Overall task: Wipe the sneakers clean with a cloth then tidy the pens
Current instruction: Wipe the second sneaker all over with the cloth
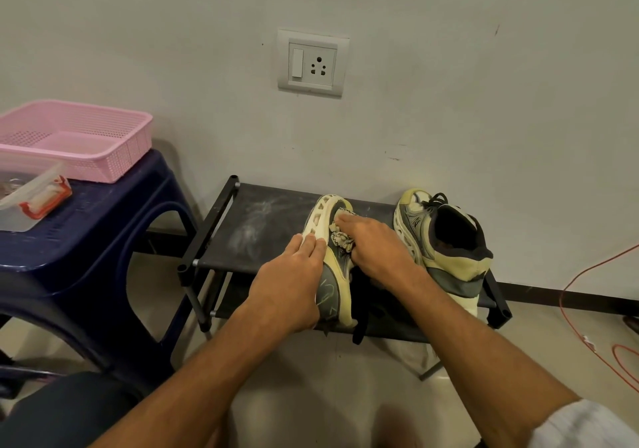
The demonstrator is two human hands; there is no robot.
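Observation:
A grey and cream sneaker (330,288) lies tipped on its side on the black shoe rack (262,226), its pale sole turned left. My left hand (294,281) holds it by the sole and heel side. My right hand (373,243) presses a bunched cream cloth (342,238) against the sneaker's upper near the toe. The second sneaker (446,240) stands upright on the rack's right end, touching neither hand. No pens are visible.
A dark blue plastic stool (103,226) stands left of the rack with a pink basket (76,139) and a clear lidded box (31,198) on it. White dust marks the rack's left part. A red cable (587,309) trails on the floor at right. A wall socket (313,63) is above.

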